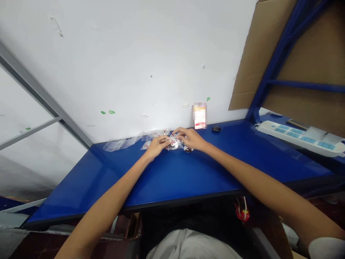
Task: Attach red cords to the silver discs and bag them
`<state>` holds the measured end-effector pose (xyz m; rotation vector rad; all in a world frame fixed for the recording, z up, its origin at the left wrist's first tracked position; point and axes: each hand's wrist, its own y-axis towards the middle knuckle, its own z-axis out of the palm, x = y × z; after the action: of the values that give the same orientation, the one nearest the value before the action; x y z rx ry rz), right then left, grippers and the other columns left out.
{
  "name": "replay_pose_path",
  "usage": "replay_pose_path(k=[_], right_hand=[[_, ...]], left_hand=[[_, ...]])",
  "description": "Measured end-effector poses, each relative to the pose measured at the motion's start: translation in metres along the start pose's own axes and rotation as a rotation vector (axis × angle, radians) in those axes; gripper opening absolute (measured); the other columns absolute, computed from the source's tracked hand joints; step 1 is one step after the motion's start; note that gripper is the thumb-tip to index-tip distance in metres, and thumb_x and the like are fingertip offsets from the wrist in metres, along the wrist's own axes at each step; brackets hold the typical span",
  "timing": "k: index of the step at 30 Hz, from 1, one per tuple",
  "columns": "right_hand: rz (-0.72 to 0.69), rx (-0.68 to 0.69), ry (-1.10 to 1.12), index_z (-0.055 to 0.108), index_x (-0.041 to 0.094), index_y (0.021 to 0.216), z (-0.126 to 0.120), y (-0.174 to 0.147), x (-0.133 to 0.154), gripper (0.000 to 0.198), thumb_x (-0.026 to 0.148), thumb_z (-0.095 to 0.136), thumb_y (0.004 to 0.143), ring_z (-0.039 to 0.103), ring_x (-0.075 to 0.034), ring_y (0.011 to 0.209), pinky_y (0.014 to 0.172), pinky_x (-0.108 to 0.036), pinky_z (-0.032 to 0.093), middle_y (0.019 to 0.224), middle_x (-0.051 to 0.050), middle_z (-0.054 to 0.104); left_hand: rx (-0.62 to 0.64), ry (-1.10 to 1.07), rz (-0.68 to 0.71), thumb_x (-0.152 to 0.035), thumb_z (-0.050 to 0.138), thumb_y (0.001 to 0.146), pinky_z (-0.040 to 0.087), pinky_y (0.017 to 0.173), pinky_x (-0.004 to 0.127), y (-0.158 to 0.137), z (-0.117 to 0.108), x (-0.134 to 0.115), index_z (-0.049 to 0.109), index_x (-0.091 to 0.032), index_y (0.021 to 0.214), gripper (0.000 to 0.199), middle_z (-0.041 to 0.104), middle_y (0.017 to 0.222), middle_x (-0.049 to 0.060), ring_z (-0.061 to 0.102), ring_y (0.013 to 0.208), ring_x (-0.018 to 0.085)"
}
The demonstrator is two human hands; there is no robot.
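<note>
Both hands pinch the upper edge of a small clear plastic bag (pixel 176 145), which has a round shiny disc with red markings inside. My left hand (pixel 156 147) has its fingers closed at the bag's left corner. My right hand (pixel 192 139) grips the same edge from the right, thumb and fingers together. Beside and behind my left hand lie more bagged discs (pixel 147 144). A loose round disc (pixel 188 149) rests just below my right hand, partly covered by it. Farther left, flat clear plastic bags (pixel 122 143) overlap along the wall.
The blue tabletop (pixel 172 180) meets a white wall (pixel 151 43). A phone-like upright card (pixel 199 117), partly blurred, leans there. To its right sits a small black object (pixel 216 128). A white power strip (pixel 299 138) lies by the blue metal frame (pixel 272 64).
</note>
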<state>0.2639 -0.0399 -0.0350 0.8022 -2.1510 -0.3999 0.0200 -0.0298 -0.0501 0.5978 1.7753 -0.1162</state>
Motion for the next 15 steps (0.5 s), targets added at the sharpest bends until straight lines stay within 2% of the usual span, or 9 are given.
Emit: replay_pose_path(k=[4,9,12,15], right_hand=[[0.042,-0.02,-0.015,0.069,0.026,0.134,0.0,0.0,0.002,0.03,0.027,0.062,0.105,0.077,-0.022,0.091,0.086,-0.033,0.054,0.101,-0.003,0.084],[0.055,-0.097,-0.113,0.061,0.024,0.14,-0.005,-0.001,-0.001,0.033,0.029,0.058,0.107,0.076,-0.024,0.108,0.095,-0.038,0.056,0.124,-0.009,0.08],[0.002,-0.107,-0.172,0.063,0.022,0.136,-0.008,-0.002,-0.005,0.032,0.021,0.057,0.105,0.075,-0.024,0.109,0.096,-0.039,0.057,0.122,-0.01,0.079],[-0.013,-0.096,-0.198,0.065,0.02,0.131,-0.009,-0.002,-0.006,0.029,0.016,0.055,0.104,0.075,-0.024,0.109,0.095,-0.037,0.056,0.12,-0.01,0.08]], left_hand=[[-0.062,0.021,-0.017,-0.06,0.08,0.085,0.059,0.071,0.034,0.002,-0.005,-0.001,0.076,-0.017,0.098,0.045,0.077,0.086,0.006,0.068,0.069,0.019],[-0.356,0.169,-0.061,-0.054,0.076,0.083,0.058,0.07,0.031,0.025,-0.042,-0.001,0.077,-0.018,0.089,0.036,0.077,0.086,0.005,0.069,0.069,0.018],[-0.388,0.224,-0.146,-0.049,0.076,0.081,0.056,0.068,0.029,0.051,-0.066,-0.003,0.077,-0.017,0.086,0.033,0.078,0.084,0.008,0.071,0.077,0.021],[-0.398,0.414,-0.26,-0.039,0.078,0.079,0.053,0.069,0.03,0.076,-0.073,-0.001,0.076,-0.016,0.092,0.026,0.079,0.085,0.009,0.071,0.075,0.021]])
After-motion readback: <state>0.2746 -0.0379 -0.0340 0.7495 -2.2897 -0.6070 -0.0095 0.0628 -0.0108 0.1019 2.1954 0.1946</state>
